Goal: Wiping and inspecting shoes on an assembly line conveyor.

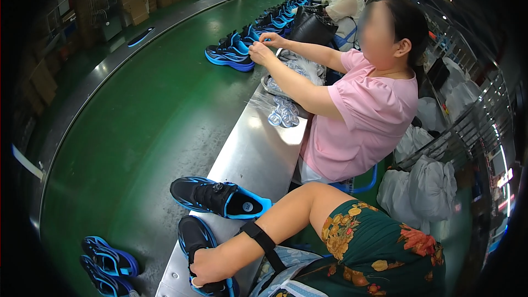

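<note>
Right hand (212, 267) nearest, black strap (258, 235) round the forearm, dark green floral sleeve (352, 231) above the elbow; it sits on a black sports shoe with bright blue trim (192, 231), at the near end of a shiny silver metal bench (258, 143). Fingers bent down over the shoe's upper; tips hidden, so can't tell if they grip it. Left hand out of view, finger state can't be told. Second black-and-blue shoe (212, 195) just beyond, lying on its own, toe left, opening toward the forearm, pale round mark on the insole. Lower left, a pair of black-and-blue shoes (107, 267) side by side on a wide green belt-like surface (137, 104). Farther up the bench, heap of round silvery-blue tags (284, 113) with clear plastic near it. Next, co-worker in a pink top (366, 110), both hands raised at a black-and-blue shoe (228, 58) on the green surface. White bulging sacks (432, 187) behind that person. Beyond, black bag (312, 30), long row of similar shoes (280, 16), another person in white (344, 8), brown cartons (135, 8) far left.
</note>
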Demonstrator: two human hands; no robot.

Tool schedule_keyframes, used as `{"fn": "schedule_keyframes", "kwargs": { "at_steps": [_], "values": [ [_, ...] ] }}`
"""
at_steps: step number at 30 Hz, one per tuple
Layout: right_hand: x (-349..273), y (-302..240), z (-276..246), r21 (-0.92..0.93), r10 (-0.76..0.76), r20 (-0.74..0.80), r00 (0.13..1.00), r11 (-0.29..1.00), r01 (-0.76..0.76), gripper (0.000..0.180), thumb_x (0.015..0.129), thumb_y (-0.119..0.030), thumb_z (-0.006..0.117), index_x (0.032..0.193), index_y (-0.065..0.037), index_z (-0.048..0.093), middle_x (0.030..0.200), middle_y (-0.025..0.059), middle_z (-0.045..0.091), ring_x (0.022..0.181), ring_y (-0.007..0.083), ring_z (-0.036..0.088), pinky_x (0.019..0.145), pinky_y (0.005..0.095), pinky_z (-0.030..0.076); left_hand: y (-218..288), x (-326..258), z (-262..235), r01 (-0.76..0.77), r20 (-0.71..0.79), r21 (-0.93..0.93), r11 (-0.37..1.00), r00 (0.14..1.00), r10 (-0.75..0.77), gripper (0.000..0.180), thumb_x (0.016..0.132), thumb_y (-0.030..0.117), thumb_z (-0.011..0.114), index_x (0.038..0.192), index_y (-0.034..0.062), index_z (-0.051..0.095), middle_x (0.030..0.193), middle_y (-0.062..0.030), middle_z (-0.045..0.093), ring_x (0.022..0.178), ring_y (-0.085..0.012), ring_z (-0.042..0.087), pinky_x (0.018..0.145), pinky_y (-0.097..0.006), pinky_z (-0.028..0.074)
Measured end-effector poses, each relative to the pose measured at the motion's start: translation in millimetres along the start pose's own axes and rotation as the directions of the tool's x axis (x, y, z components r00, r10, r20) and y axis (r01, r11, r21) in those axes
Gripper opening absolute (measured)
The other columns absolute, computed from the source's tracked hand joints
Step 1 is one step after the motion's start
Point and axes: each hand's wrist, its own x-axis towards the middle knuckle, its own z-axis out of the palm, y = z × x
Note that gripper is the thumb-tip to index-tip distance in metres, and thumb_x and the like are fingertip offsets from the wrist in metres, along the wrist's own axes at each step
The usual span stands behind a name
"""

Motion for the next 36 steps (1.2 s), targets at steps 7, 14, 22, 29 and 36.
{"fn": "schedule_keyframes", "kwargs": {
  "at_steps": [7, 14, 22, 29, 36],
  "values": [
    [7.8, -9.2, 8.8, -0.002, 0.109, 0.014, 0.994, 0.994, -0.109, 0.022, 0.076, -0.024, 0.064, 0.092, -0.008, 0.062, 0.081, 0.0136, 0.067, 0.079, 0.0328, 0.066, 0.062, 0.0429, 0.049, 48.3, -1.4, 30.8, 0.229, 0.216, -0.156, 0.961, 0.957, -0.193, 0.029, 0.094, 0.023, 0.057, 0.114, 0.0013, 0.057, 0.088, -0.0073, 0.066, 0.072, -0.0107, 0.056, 0.062, -0.024, 0.041],
    [-25.1, -6.9, 7.2, 0.546, 0.113, -0.214, 0.970, 0.837, 0.023, 0.027, 0.076, -0.012, 0.065, 0.099, -0.002, 0.055, 0.087, 0.0144, 0.056, 0.086, 0.0343, 0.061, 0.069, 0.0424, 0.047, 34.5, -9.5, 51.4, 0.117, 0.035, -0.442, 0.890, 0.993, -0.113, 0.023, 0.094, 0.021, 0.057, 0.105, 0.0008, 0.060, 0.080, -0.0083, 0.066, 0.058, -0.0088, 0.052, 0.051, -0.020, 0.036],
    [-21.0, -19.2, 7.4, 0.331, 0.212, -0.280, 0.936, 0.937, -0.114, 0.027, 0.076, -0.012, 0.061, 0.100, -0.003, 0.055, 0.083, 0.0097, 0.056, 0.082, 0.0292, 0.057, 0.069, 0.0387, 0.046, 24.7, -13.7, 47.7, 0.115, 0.034, -0.379, 0.918, 0.993, -0.110, 0.025, 0.096, 0.016, 0.053, 0.112, -0.0033, 0.057, 0.090, -0.0140, 0.068, 0.058, -0.0091, 0.051, 0.054, -0.019, 0.039],
    [-24.2, -19.7, 37.1, 0.171, 0.144, -0.528, 0.837, 0.983, -0.061, 0.031, 0.075, -0.015, 0.063, 0.103, -0.005, 0.055, 0.085, 0.0087, 0.053, 0.083, 0.0263, 0.052, 0.071, 0.0349, 0.042, 29.4, -11.7, 48.0, 0.126, 0.075, -0.412, 0.902, 0.992, -0.105, 0.020, 0.096, 0.009, 0.049, 0.111, -0.0038, 0.055, 0.089, -0.0145, 0.066, 0.060, -0.0114, 0.053, 0.055, -0.020, 0.041],
    [-22.8, -25.2, 36.1, 0.219, 0.246, -0.597, 0.763, 0.966, -0.140, 0.020, 0.073, -0.014, 0.063, 0.091, -0.008, 0.057, 0.083, 0.0092, 0.053, 0.083, 0.0282, 0.052, 0.071, 0.0369, 0.040, 20.2, -8.1, 43.7, 0.148, 0.116, -0.309, 0.939, 0.986, -0.118, 0.019, 0.097, 0.010, 0.049, 0.107, -0.0046, 0.055, 0.089, -0.0167, 0.067, 0.057, -0.0123, 0.054, 0.054, -0.021, 0.042]
  ]
}}
